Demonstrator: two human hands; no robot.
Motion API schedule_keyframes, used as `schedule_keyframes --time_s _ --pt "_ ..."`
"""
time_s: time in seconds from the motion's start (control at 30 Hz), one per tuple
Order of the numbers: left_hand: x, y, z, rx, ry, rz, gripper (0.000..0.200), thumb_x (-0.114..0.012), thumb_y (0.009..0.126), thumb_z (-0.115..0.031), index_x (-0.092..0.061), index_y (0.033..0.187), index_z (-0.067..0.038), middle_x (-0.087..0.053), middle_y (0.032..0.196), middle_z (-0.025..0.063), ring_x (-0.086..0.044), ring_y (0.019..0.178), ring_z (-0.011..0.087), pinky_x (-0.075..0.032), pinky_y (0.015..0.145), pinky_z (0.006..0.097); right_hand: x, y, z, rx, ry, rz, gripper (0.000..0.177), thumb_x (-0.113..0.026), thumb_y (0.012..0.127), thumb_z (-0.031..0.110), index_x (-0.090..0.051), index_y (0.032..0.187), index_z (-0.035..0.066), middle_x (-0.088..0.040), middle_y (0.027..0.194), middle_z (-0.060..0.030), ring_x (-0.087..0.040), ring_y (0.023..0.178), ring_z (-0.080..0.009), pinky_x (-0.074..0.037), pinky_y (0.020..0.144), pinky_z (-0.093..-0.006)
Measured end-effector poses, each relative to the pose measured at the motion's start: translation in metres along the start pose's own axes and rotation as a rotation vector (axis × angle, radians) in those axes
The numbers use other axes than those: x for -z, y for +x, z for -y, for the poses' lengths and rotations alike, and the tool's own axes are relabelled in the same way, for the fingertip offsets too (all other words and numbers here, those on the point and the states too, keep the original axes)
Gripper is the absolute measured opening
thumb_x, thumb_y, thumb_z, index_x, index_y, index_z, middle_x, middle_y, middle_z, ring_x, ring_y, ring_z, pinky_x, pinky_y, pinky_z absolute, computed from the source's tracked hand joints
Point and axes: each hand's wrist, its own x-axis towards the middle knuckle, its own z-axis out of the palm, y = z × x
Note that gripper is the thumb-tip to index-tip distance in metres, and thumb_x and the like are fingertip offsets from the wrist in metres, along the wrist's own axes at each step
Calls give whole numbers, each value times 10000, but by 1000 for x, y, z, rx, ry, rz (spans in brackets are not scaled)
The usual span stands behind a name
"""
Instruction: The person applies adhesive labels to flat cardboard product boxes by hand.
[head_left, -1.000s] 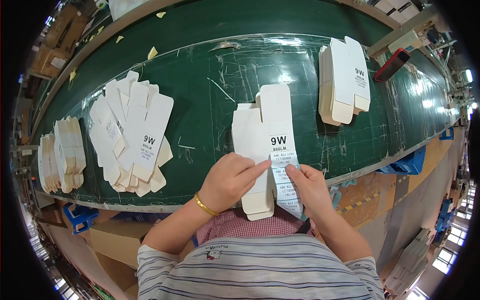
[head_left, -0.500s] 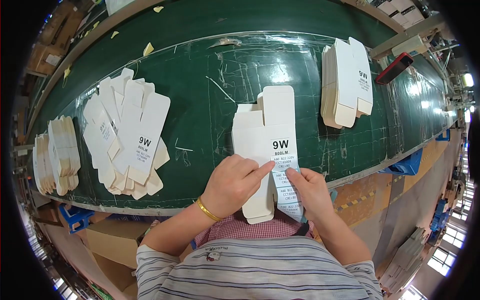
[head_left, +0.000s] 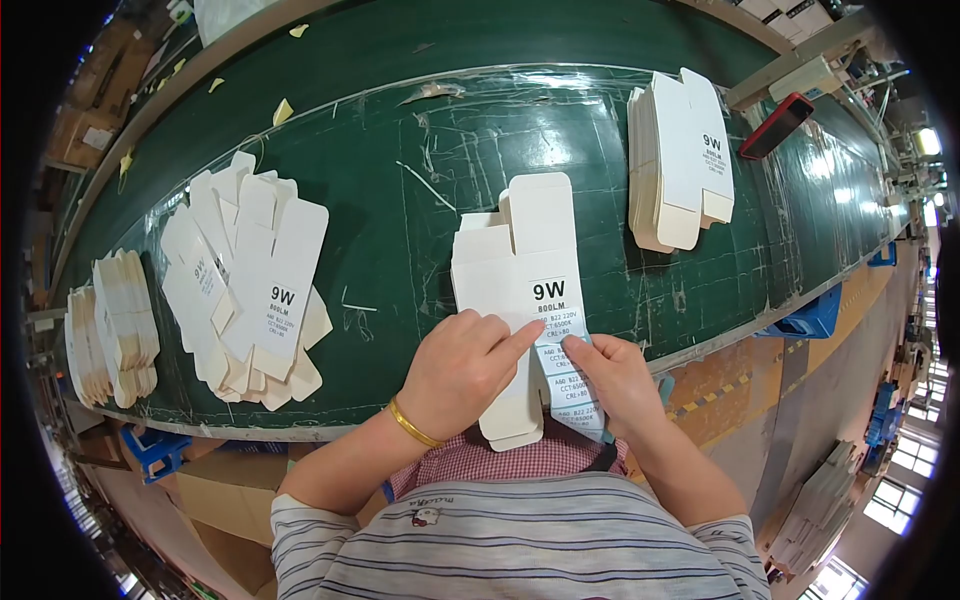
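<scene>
Carton point(head_left: 488, 285), white, flattened, flaps at far & near ends; lies lengthwise near–far, approx. ctr. of scene; bold blk. "9W 800LM" on right panel; label strip point(head_left: 567, 384), pale blue w/ blk. txt. (incl. "CCT:6500K"), far end over carton just nearside of "800LM", remainder running near.

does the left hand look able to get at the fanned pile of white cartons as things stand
Probably yes: nothing bulky stands between the left hand and the fanned pile, though that hand is busy at the label strip.
</scene>
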Motion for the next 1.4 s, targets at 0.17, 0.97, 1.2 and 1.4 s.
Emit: schedule_keyframes --time_s 0.17,0.97,1.2,1.4 --pt "1 6 0 -9 33 55 434 -676 749 -30 -691 1173 -118 -485 738 32 -505 679 204 -455 604 331 -2 -2 3 3 30 7 264 -609 981 189 -664 996 -69 -690 847 -65 -606 652 -74 -491 557 -230" --pt "-10 0 -32 -214 296 49 95 -622 752 -102 -621 830 -47 -588 827 73 -607 762 233 -521 655 345 60 -56 -85 325 -149 229 232 -634 962 164 -678 1085 -28 -687 938 -29 -594 818 -70 -489 742 -242" --pt "14 -4 -40 -419 538 47 67 -609 706 -126 -555 718 -88 -530 732 39 -571 683 194 -497 612 305 49 -80 -73 348 -140 229 234 -619 967 163 -679 1074 -36 -689 927 -33 -593 814 -79 -486 750 -243" --pt "120 -61 -13 -291 609 -74 107 -627 714 -114 -580 792 -59 -568 774 62 -576 704 239 -476 627 371 48 -78 -71 416 -177 259 236 -619 965 161 -677 1080 -37 -688 955 -39 -595 848 -89 -487 781 -249"
